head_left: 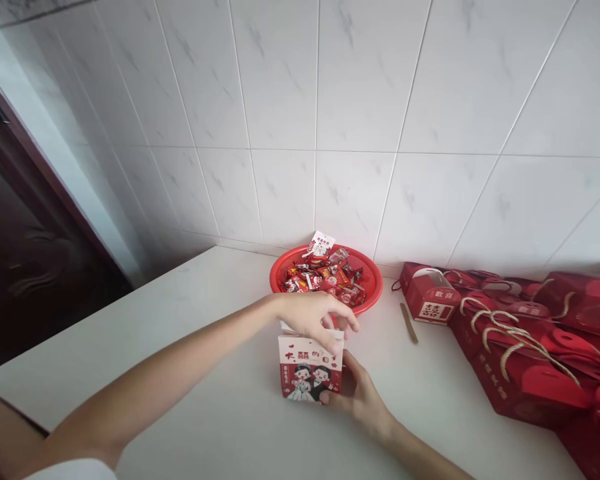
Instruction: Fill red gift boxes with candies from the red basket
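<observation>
A small red and white box (pixel 303 370) with a printed bride and groom stands upright on the white counter. My right hand (pixel 357 397) grips its lower right side, thumb on the front and fingers behind. Over the box's top edge is my left hand (pixel 317 317), its fingers spread and curved downward, with nothing seen in them. Behind it, a round red basket (pixel 376 293) holds many red-wrapped sweets (pixel 333 275) and a white card (pixel 322 245). The inside of the box is hidden.
On the right of the counter (pixel 195 320) are several red gift boxes (pixel 520 360) with rope handles and a smaller red box (pixel 433 300). A thin brown strip (pixel 409 323) lies beside them. A tiled wall (pixel 355 100) runs behind; a dark door (pixel 35 220) is at left.
</observation>
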The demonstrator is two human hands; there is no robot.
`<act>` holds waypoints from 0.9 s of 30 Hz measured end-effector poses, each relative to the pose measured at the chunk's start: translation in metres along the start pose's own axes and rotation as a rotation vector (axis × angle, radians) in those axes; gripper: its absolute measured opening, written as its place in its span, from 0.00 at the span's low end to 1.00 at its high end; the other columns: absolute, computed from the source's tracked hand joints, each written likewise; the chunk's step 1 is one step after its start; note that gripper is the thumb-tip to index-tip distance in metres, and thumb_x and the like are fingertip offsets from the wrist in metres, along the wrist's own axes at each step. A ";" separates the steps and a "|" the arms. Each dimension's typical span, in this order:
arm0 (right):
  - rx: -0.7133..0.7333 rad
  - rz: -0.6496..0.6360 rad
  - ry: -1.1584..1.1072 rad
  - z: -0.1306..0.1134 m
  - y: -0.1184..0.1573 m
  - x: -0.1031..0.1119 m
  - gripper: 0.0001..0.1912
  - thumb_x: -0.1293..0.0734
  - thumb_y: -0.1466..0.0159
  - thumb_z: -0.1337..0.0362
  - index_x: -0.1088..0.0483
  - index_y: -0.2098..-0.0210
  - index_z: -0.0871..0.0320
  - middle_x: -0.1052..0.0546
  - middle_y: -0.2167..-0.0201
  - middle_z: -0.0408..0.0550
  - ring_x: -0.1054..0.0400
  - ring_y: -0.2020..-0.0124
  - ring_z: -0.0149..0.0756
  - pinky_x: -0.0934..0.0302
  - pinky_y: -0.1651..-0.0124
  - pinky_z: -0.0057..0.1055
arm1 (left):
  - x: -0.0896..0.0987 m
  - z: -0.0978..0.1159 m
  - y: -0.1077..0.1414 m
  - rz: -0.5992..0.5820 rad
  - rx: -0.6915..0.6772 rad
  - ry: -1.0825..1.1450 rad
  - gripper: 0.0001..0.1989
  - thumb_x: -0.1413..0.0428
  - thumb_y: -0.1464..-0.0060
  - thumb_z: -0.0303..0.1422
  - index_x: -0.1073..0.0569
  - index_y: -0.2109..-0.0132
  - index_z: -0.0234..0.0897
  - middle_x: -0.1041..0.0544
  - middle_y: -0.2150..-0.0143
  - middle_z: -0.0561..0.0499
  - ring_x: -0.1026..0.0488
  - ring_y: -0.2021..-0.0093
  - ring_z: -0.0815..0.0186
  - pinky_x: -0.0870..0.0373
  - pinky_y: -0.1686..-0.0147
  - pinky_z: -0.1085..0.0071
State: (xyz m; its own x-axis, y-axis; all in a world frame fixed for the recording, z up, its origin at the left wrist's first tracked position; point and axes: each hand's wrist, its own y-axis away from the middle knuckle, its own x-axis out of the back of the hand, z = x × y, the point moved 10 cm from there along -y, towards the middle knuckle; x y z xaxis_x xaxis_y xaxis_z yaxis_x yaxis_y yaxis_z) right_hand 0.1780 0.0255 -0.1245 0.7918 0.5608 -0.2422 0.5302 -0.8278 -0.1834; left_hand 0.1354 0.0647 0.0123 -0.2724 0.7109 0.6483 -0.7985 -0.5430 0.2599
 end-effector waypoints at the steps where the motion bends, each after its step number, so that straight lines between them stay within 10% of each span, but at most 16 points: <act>1: 0.005 0.022 0.024 0.001 -0.001 0.003 0.32 0.21 0.48 0.54 0.32 0.48 0.54 0.23 0.50 0.52 0.29 0.48 0.50 0.36 0.44 0.47 | -0.001 -0.007 0.003 -0.009 0.024 0.051 0.26 0.31 0.54 0.39 0.23 0.48 0.39 0.20 0.53 0.49 0.23 0.57 0.61 0.28 0.59 0.71; 9: 0.008 0.038 0.281 0.006 -0.003 0.013 0.34 0.21 0.48 0.52 0.32 0.47 0.56 0.22 0.53 0.52 0.28 0.50 0.51 0.34 0.46 0.46 | 0.003 -0.065 0.022 0.036 0.103 0.356 0.27 0.34 0.56 0.56 0.25 0.71 0.33 0.29 0.74 0.55 0.36 0.73 0.72 0.40 0.73 0.77; 16: 0.002 0.152 0.533 0.007 0.000 0.024 0.34 0.22 0.48 0.53 0.30 0.45 0.55 0.24 0.49 0.56 0.31 0.47 0.56 0.37 0.42 0.54 | -0.026 -0.080 0.006 -0.035 0.147 0.447 0.30 0.37 0.56 0.61 0.25 0.67 0.34 0.29 0.73 0.55 0.36 0.72 0.71 0.42 0.73 0.76; 22: 0.137 0.130 0.529 -0.015 0.006 0.020 0.47 0.23 0.49 0.44 0.38 0.36 0.54 0.28 0.42 0.59 0.34 0.41 0.59 0.39 0.40 0.53 | 0.026 -0.042 0.017 0.045 -0.062 0.380 0.31 0.43 0.47 0.60 0.23 0.53 0.37 0.22 0.58 0.48 0.27 0.57 0.64 0.32 0.58 0.72; 27: 0.384 0.373 0.705 -0.094 -0.001 0.042 0.21 0.39 0.30 0.49 0.31 0.46 0.55 0.23 0.51 0.55 0.30 0.49 0.46 0.34 0.46 0.42 | 0.066 -0.063 -0.015 0.172 -0.038 0.150 0.22 0.44 0.40 0.51 0.22 0.55 0.35 0.21 0.59 0.46 0.24 0.59 0.62 0.30 0.60 0.70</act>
State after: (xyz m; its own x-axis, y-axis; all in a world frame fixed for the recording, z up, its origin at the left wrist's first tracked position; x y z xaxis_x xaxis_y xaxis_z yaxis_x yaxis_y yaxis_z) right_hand 0.2385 0.0485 -0.0450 0.9626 0.0098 0.2706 0.1623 -0.8208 -0.5476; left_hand 0.0956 0.1481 0.0063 -0.4810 0.6695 0.5661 -0.7522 -0.6468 0.1259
